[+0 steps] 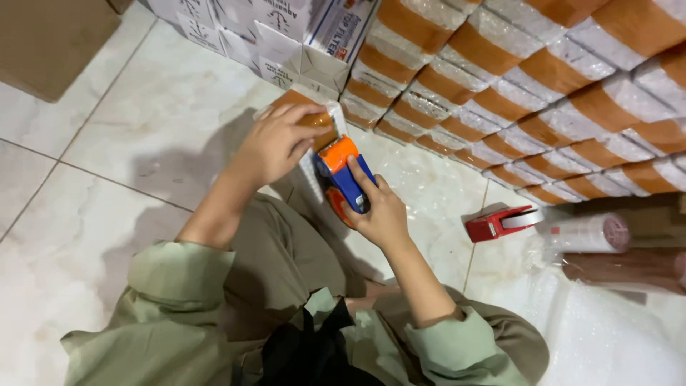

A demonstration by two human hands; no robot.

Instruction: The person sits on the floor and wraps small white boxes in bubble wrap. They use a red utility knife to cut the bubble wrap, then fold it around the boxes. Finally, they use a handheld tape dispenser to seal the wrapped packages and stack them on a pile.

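tiled floor (107,143): pale, glossy marble-look squares with dark grout lines; bears everything below.
stack of wrapped parcels (543,78): many small packages in bubble wrap, each banded with brown tape, piled in rows along the upper right.
white printed cartons (286,36): upper centre, just left of the stack.
brown cardboard box (50,43): top left corner, well apart from the hands.
bubble wrap sheet (614,336): spread on the floor at lower right.
rolls (589,234): one pale and one brownish, lying on their sides at right, near the sheet.
red tape dispenser (498,222): on the floor, just left of the rolls, untouched.
left hand (275,143): fingers curled down and pressed over the small wrapped parcel (314,118), which sits on the floor before the person's knees, near the cartons.
right hand (382,211): closed around the handle of the orange and blue tape dispenser (343,175), whose head touches the parcel.
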